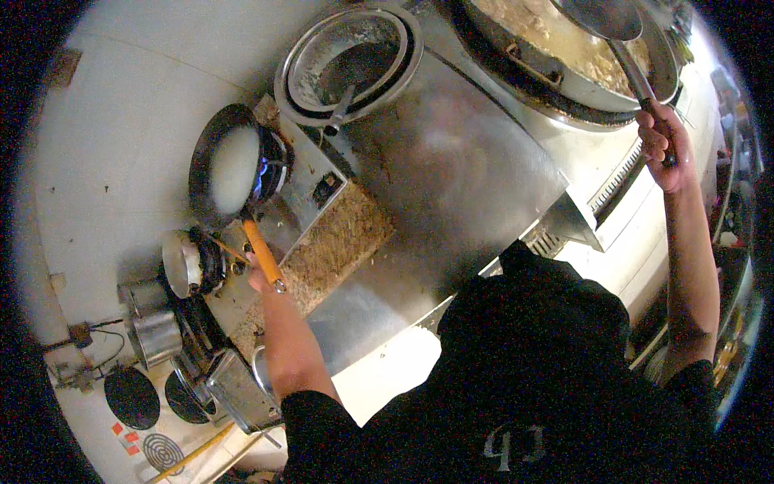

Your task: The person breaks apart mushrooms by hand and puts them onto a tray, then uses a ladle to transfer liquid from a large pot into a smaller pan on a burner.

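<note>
My right hand grips the handle of a metal ladle. The ladle's wide bowl hangs over a large round pot that holds cloudy brown broth with pieces in it. On the other side, my left hand is beside and partly behind the orange handle of a dark frying pan. A thin wooden stick reaches from near its fingers towards a small pot; its grip is hidden. Whitish liquid fills part of the pan, and a blue flame burns beneath.
A stainless steel counter spans the middle, with a worn brownish strip along it. At the back stands a round metal container with a utensil handle over its rim. Lower left are a steel pot and a rectangular metal container.
</note>
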Demonstrator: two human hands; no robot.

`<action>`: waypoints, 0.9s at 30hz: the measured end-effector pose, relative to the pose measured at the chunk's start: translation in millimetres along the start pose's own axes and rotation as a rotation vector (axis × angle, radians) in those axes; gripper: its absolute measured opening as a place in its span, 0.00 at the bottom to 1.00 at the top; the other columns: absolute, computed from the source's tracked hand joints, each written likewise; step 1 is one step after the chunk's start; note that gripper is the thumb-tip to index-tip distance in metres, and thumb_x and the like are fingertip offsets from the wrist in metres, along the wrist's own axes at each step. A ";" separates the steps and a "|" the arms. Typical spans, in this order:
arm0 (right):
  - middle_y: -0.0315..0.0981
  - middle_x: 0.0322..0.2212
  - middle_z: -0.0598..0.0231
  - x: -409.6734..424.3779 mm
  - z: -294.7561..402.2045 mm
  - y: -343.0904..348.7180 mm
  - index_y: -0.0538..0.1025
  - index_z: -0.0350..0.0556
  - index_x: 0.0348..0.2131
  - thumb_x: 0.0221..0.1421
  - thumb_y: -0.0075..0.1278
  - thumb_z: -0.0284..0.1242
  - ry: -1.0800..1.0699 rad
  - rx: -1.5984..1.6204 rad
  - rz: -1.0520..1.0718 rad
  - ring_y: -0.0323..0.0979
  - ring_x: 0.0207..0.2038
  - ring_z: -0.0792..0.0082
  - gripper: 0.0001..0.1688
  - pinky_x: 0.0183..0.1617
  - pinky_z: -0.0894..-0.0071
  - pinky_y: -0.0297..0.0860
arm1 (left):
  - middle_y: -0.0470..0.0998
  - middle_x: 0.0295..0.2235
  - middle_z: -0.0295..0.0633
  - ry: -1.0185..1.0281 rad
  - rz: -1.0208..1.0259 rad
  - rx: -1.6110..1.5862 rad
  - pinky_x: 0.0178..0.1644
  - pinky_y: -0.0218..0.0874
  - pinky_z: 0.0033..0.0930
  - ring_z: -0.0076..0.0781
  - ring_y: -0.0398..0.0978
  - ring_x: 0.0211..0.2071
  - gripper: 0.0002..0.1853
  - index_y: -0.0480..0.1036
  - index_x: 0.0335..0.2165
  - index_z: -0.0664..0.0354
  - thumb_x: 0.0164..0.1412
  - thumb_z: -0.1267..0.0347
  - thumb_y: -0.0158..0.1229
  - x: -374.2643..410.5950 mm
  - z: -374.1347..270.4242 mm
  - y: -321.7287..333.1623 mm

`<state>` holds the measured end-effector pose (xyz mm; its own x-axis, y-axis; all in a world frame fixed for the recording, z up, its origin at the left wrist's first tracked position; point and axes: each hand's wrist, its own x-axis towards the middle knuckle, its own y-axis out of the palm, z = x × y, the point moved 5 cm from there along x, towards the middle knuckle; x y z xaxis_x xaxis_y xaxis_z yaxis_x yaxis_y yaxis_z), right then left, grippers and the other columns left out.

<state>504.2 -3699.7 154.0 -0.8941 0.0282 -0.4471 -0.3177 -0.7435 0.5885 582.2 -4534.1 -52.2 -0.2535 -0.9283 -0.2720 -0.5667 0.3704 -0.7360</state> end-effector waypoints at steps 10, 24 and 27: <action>0.68 0.18 0.69 150.0 81.4 -48.2 0.69 0.48 0.34 0.56 0.51 0.31 -0.244 -0.754 -0.235 0.62 0.12 0.75 0.08 0.13 0.73 0.60 | 0.77 0.34 0.55 0.352 -0.187 0.207 0.34 0.67 0.47 0.48 0.75 0.29 0.28 0.70 0.44 0.70 0.63 0.52 0.48 -112.5 154.1 -57.8; 0.75 0.25 0.54 222.8 85.8 -94.0 0.65 0.45 0.54 0.50 0.50 0.24 -0.067 -1.329 -0.231 0.74 0.22 0.62 0.30 0.26 0.60 0.70 | 0.68 0.14 0.41 -0.290 -0.214 -0.021 0.17 0.54 0.39 0.32 0.62 0.14 0.26 0.70 0.23 0.65 0.66 0.52 0.48 -337.0 315.7 -50.3; 0.75 0.27 0.51 248.1 94.6 -136.2 0.65 0.47 0.56 0.51 0.50 0.26 -0.317 -1.531 -0.150 0.76 0.27 0.56 0.32 0.30 0.57 0.70 | 0.71 0.16 0.43 -0.347 -0.104 -0.162 0.14 0.55 0.35 0.32 0.64 0.13 0.23 0.71 0.27 0.65 0.67 0.55 0.47 -332.0 311.6 -20.4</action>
<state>295.8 -3528.3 26.7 -0.9749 0.1483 -0.1662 0.0273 -0.6608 -0.7500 922.2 -4243.5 -140.1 0.0756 -0.9066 -0.4153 -0.6991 0.2488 -0.6703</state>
